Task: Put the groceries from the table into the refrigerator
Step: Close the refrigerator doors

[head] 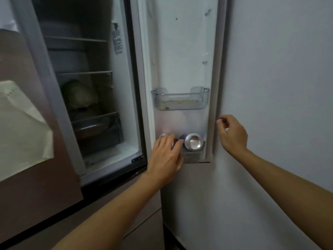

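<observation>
The left hand (165, 154) is down at the left end of the grey lower door shelf (195, 156) of the open refrigerator. Its fingers are curled over a round red metal can with a silver top (162, 135) and grasp it from above. The can seems to stand already inside the shelf, so this is probably the moment of setting it down. The right hand (232, 134) is at the outer edge of the white refrigerator door (182, 51). Its fingers are loosely bent, and it is not possible to tell if they pinch the door edge or only rest near it.

Just beside the red can, at the right end of the same shelf, a purple metal can with a shiny silver top (193, 143) stands upright. Above them, the clear plastic upper door shelf (180, 95) holds no groceries, only some dirt on its bottom. Inside the refrigerator, a pale green round vegetable (79, 94) lies on a middle shelf, above a transparent drawer (97, 129).

By this view, at least two cans and perhaps the vegetable are in place. The bench is not visible, so what is left to bring cannot be judged.
</observation>
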Available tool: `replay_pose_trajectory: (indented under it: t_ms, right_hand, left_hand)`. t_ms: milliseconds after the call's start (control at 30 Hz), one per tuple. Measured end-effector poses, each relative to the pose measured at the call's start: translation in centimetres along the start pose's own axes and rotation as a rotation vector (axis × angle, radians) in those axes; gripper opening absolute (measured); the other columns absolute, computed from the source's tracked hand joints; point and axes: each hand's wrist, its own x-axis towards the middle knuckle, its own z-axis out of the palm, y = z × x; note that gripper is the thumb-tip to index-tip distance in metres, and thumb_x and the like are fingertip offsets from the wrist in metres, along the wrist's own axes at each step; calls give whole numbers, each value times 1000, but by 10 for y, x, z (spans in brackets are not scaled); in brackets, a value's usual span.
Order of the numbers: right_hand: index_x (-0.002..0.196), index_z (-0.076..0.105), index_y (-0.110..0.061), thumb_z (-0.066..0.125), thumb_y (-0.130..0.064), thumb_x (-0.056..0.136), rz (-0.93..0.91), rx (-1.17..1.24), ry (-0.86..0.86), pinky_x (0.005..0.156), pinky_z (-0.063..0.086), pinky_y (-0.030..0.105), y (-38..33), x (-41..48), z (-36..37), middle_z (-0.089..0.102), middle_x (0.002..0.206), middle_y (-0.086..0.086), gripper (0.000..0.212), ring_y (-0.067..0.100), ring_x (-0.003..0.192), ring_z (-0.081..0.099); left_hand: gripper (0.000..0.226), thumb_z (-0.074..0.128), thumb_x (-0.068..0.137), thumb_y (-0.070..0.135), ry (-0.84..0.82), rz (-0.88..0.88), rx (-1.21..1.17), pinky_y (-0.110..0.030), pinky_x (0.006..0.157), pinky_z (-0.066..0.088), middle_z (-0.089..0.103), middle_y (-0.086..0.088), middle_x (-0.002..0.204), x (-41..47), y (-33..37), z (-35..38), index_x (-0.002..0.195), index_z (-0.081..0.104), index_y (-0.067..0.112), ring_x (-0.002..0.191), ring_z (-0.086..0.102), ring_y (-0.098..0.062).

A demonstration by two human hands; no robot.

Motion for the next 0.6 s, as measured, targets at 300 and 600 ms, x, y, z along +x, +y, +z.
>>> replay_pose_trajectory:
  t_ms: [300, 600]
  right_hand:
    - [137, 49, -15, 21, -60, 97, 307, 154, -334, 102, 38, 41, 58, 44, 57, 53, 138, 16, 66, 36, 124, 49]
    - [127, 57, -13, 32, -54, 99, 281, 197, -361, 81, 37, 30, 49, 14, 45, 62, 123, 13, 55, 32, 111, 55]
  left_hand:
    - [55, 45, 93, 48, -81, -82, 127, -44, 110, 26, 58, -12, 120, 30, 27, 55, 140, 42, 19, 110, 53, -31]
    - [57, 35, 95, 48, -133, -131, 98, -42, 117, 20, 55, -11, 127, 12, 23, 40, 143, 32, 19, 124, 46, -30]
